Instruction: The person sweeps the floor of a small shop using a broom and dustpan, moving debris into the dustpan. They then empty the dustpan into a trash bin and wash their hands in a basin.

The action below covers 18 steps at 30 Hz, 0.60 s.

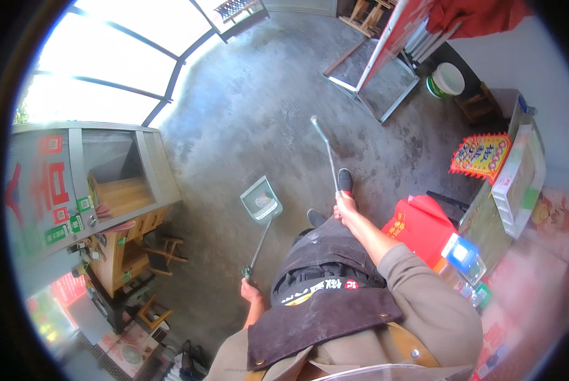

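My left hand is closed around the grip of a long-handled dustpan. Its clear, pale-rimmed pan is at or just above the grey floor, ahead of my left shoe, with something small and pale showing on it. In my right hand is the near end of a long, thin silver stick. The stick slants forward past my right shoe, and its far end is thicker and whitish. Whether that end touches the floor, I cannot tell.
At left stand a glass-fronted metal cabinet and a small wooden stool. A metal frame, a white-green bucket and a red fringed sign are ahead right. A red cloth hangs near my right arm.
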Each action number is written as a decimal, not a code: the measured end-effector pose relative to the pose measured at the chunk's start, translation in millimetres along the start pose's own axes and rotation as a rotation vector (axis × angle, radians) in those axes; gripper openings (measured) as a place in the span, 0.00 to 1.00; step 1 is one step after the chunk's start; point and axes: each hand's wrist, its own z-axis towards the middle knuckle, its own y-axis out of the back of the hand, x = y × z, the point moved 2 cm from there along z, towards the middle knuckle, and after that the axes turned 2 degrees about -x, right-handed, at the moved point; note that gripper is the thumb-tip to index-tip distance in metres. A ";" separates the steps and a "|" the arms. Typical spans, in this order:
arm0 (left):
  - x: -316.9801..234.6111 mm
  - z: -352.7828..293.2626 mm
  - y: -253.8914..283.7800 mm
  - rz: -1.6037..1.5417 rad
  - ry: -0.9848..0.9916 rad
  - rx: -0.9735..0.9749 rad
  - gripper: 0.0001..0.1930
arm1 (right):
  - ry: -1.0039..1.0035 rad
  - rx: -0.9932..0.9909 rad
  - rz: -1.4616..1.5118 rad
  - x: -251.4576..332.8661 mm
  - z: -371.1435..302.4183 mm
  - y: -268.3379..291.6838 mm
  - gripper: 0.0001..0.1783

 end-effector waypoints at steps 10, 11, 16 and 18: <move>-89.5 10.0 -34.6 0.217 0.032 -0.126 0.18 | 0.263 -0.180 -0.281 181.3 91.8 -57.0 0.11; -102.3 5.5 -46.1 0.146 -0.021 -0.139 0.18 | 0.255 -0.211 -0.332 189.3 100.1 -70.5 0.11; -170.4 -34.2 -81.2 0.118 0.053 -0.206 0.19 | -0.144 0.000 -0.536 185.5 91.5 -105.7 0.15; -187.1 -39.4 -103.8 0.162 0.133 -0.227 0.19 | -0.295 0.070 -0.606 196.7 77.6 -113.8 0.12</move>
